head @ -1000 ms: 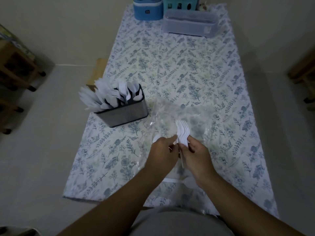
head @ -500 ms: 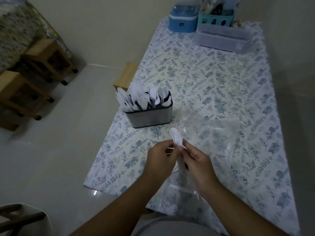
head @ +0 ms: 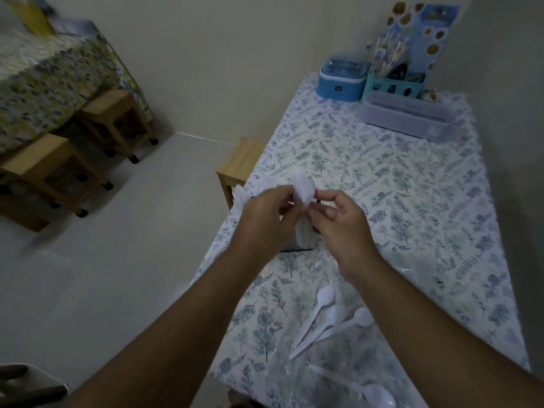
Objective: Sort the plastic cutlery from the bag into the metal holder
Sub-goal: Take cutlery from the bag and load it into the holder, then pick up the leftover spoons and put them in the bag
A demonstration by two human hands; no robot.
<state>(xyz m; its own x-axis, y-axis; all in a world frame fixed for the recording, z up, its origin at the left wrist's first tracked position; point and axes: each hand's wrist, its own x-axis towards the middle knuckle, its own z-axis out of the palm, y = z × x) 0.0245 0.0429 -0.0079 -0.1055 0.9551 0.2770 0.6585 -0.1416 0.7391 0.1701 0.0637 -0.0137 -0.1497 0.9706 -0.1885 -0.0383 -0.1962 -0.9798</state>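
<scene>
My left hand [head: 266, 214] and my right hand [head: 338, 219] are raised together over the table and both pinch a stacked bundle of white plastic forks [head: 302, 191]. The metal holder [head: 290, 245] stands right behind my hands, almost wholly hidden; only a strip of its wall and some white cutlery tips [head: 240, 197] at its left show. The clear plastic bag [head: 329, 357] lies flat on the tablecloth near me, with three white spoons [head: 323, 316] on it and another spoon [head: 371, 391] at the near edge.
The table with a floral cloth [head: 397, 187] runs away from me. At its far end stand a blue lidded box [head: 341, 82], a teal caddy [head: 394, 85] and a clear long container [head: 406, 116]. A wooden stool [head: 238, 163] sits at the table's left edge; wooden carts [head: 53, 169] stand left.
Both hands rose and moved forward with the fork bundle, from over the bag to in front of the holder. The view swung left and up, revealing loose spoons on the bag.
</scene>
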